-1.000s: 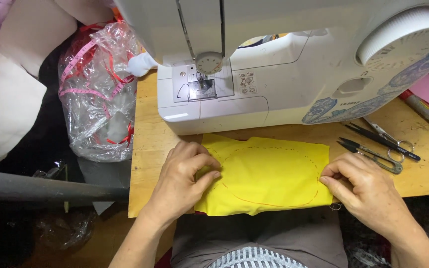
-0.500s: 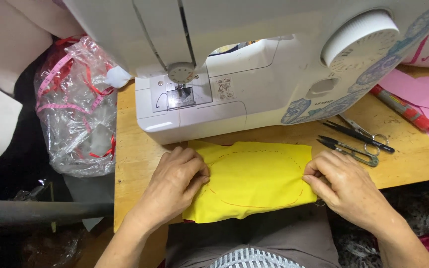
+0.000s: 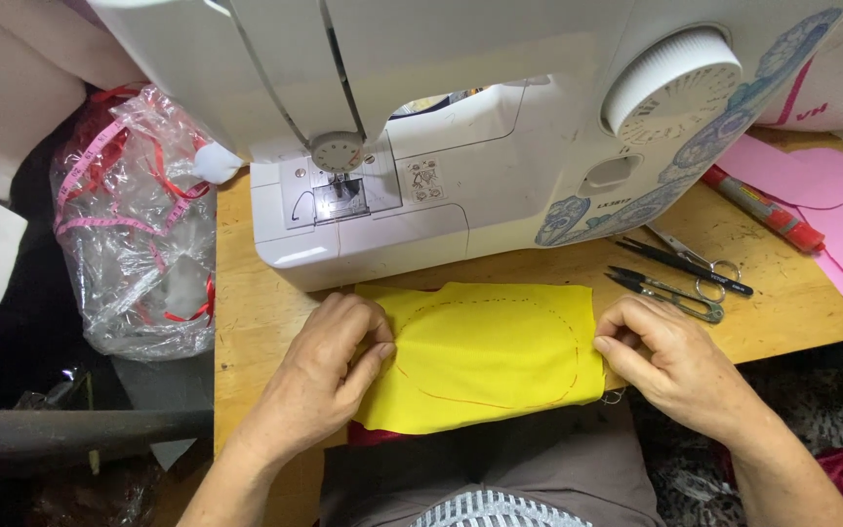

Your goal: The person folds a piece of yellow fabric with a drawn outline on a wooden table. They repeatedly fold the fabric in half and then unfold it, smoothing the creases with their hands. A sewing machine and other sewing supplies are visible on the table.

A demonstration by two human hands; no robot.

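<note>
Since the earlier frame almost nothing on the bench has shifted; mostly the head camera moved, so I see the machine from nearer and more to its right, and both hands are where they were on the cloth.

Left hand is pinched closed on the left edge of the yellow fabric piece, thumb and forefinger meeting on the hem. Right hand is pinched closed on the right edge the same way. Cloth lies flat on the wooden table, just in front of the white sewing machine, its near edge overhanging toward the lap.

Orientation: long axis runs left-right, parallel to the machine front. A red traced outline on it, a rounded oblong, has the same long axis; its rounder, dashed end sits on the right.

Risks as I judge them:
- Uneven pull between the two pinches would skew or wrinkle the layers, and the traced line would no longer lie true.
- It looks like more than one layer; a slack pinch could let them slide apart.
- Overhanging edge could drag the piece off the table if either side is released.
- Scissors lie near the right hand; a sideways sweep could snag them.

Plastic bag with tape sits well left, out of the way.
</note>
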